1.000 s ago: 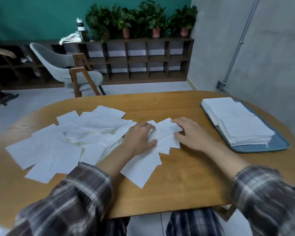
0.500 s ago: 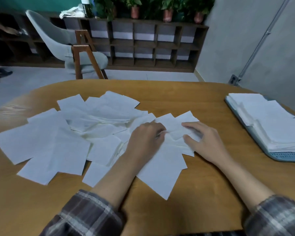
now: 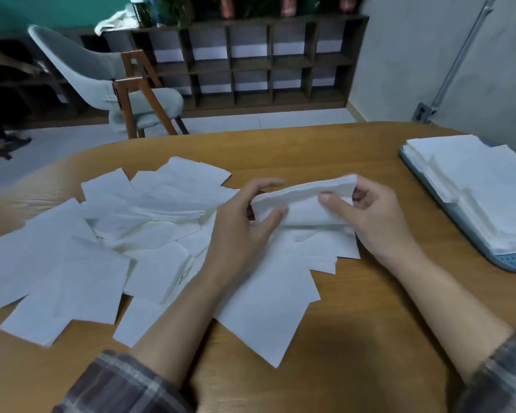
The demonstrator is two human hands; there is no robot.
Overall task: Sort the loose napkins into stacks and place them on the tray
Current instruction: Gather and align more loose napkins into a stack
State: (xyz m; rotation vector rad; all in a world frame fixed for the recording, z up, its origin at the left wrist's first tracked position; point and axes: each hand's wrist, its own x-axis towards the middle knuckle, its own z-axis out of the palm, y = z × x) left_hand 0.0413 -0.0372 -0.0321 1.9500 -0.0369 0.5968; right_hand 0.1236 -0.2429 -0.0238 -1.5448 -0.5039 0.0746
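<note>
- Both hands, which half a second ago lay pressed on the paper at table level, have risen; the left hand (image 3: 239, 222) and right hand (image 3: 373, 216) now carry a bundle of napkins (image 3: 304, 201) lifted clear of the sheets beneath.
- Left hand: thumb against the near face of the bundle's left end, fingers (image 3: 268, 184) arched over its far side, so the end is pinched between them.
- Right hand: thumb laid on the near face, remaining fingers curled round the right end from behind; the grasp is firm at both ends.
- Bundle of napkins: held lengthwise between the two sets of fingertips, slightly bowed, its upper edge tilted away from the person.
- Loose napkins (image 3: 102, 248): white sheets spread in overlapping disorder, most of them outward of the left fingers; several more lie directly under the lifted bundle and below both palms.
- Tray (image 3: 513, 260): blue-grey, well apart from the right fingers on their outer side, at the table's edge.
- Stacked napkins (image 3: 483, 186): resting on the tray in neat piles that cover nearly all of its surface.
- Table (image 3: 355, 323): rounded wooden top bearing the sheets and the tray.
- Sleeves (image 3: 116, 383): plaid cuffs, pushed back from both forearms.
- Beyond the fingertips: a pale chair (image 3: 102, 81) with wooden legs and a dark shelf unit (image 3: 251, 61) along the wall.
</note>
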